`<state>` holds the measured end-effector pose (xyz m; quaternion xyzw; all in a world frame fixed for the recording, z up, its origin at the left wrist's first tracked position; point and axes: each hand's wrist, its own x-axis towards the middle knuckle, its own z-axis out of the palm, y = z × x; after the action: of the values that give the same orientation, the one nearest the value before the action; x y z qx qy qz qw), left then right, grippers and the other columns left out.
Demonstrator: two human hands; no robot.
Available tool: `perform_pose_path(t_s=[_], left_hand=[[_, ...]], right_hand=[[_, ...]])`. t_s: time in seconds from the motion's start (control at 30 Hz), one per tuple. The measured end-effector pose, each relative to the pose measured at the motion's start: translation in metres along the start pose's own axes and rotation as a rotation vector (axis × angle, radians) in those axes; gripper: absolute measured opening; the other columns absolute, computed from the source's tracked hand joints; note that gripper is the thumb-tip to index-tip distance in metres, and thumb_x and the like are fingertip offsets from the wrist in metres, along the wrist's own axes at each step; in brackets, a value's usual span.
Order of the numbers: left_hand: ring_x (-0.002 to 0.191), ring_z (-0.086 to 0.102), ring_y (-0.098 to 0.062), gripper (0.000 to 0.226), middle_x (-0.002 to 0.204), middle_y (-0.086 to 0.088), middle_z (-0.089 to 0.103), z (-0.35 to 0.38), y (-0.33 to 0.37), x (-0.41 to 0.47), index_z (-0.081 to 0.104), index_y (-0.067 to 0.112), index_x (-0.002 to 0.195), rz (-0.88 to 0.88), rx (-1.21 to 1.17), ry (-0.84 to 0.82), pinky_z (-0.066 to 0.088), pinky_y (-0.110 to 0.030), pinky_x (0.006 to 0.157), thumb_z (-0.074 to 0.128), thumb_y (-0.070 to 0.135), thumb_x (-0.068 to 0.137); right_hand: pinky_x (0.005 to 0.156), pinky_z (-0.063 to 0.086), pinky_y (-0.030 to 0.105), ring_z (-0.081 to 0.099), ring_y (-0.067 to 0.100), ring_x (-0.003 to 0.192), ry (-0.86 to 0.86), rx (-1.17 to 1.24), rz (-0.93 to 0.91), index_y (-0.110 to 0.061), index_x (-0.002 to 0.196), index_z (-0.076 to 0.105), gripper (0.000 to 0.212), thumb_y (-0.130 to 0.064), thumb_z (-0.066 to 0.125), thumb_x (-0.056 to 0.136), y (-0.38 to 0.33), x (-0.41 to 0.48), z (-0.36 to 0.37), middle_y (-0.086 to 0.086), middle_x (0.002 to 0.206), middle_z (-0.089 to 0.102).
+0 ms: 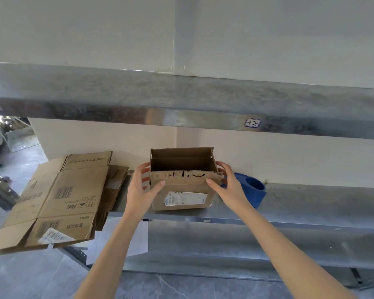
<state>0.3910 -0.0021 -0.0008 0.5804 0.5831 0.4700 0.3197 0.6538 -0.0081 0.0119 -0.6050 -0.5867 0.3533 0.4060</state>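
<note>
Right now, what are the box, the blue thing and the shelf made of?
The box looks like matte brown cardboard: creased flaps, torn edge. The blue thing seems smooth moulded plastic, evenly coloured. The shelf looks like dull grey sheet metal, mottled, maybe galvanised steel.

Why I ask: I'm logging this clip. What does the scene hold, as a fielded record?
held item: open cardboard box, upright on metal shelf
left hand: grips box's left side
right hand: grips box's right side
left of box: flattened cartons
right of box: blue tape dispenser, beside right hand
</note>
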Motion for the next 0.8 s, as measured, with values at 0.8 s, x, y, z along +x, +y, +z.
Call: perform_pose_path(t_s=[0.8], left_hand=[[0.125, 0.05, -0.016, 0.066, 0.137, 0.001, 0.05, 0.248, 0.206, -0.053, 0.038, 0.022, 0.142, 0.324, -0.082, -0.176, 0.048, -0.05, 0.101, 0.074, 0.028, 0.086]], right_hand=[[0.075, 0.054, 0.014, 0.059, 0.004, 0.107, 0.382, 0.124, -0.101, -0.042, 0.13, 0.041, 0.055, -0.045, 0.069, 0.083, 0.049, -0.086, -0.306, -0.026, 0.12, 0.054]])
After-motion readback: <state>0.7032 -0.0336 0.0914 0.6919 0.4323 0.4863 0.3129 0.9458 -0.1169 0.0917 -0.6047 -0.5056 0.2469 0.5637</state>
